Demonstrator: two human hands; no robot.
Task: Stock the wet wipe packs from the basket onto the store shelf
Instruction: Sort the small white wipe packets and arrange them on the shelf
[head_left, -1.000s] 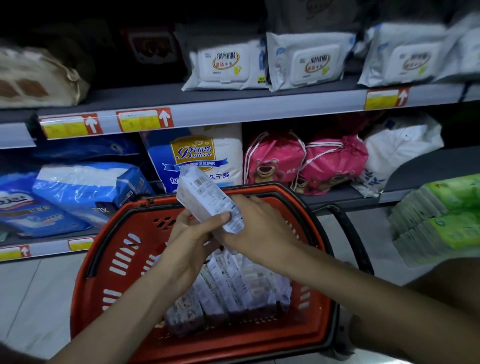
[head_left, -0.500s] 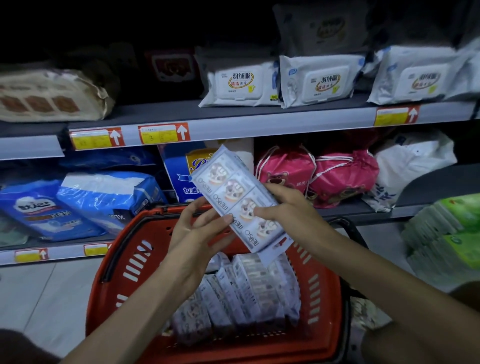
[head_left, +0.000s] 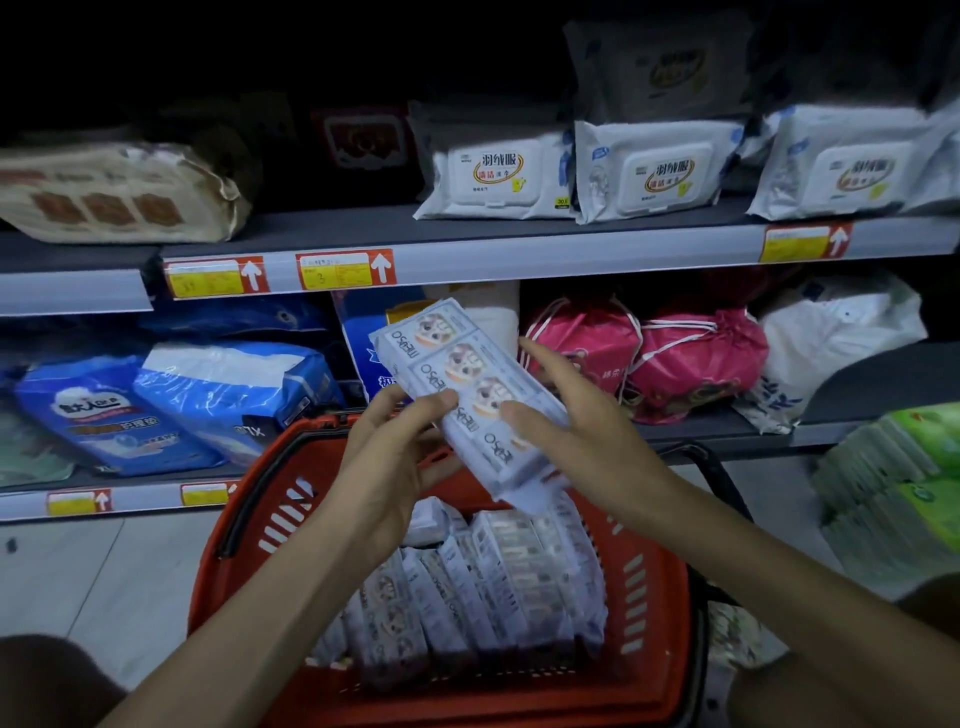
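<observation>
Dim store shelf (head_left: 571, 254) tiers ahead are crowded with lidded wipe packs (head_left: 493, 176) and pink drawstring bags (head_left: 696, 358). The left hand (head_left: 384, 462) and right hand (head_left: 566, 431) pinch one wet wipe multipack (head_left: 467, 384) tilted above the red basket (head_left: 249, 519). The film looks slick, so this light thumb hold could let it drop.

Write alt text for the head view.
A wipe pack held in the left hand and right hand, above a red basket of more packs. Behind are shelves with white, blue and pink packages.
</observation>
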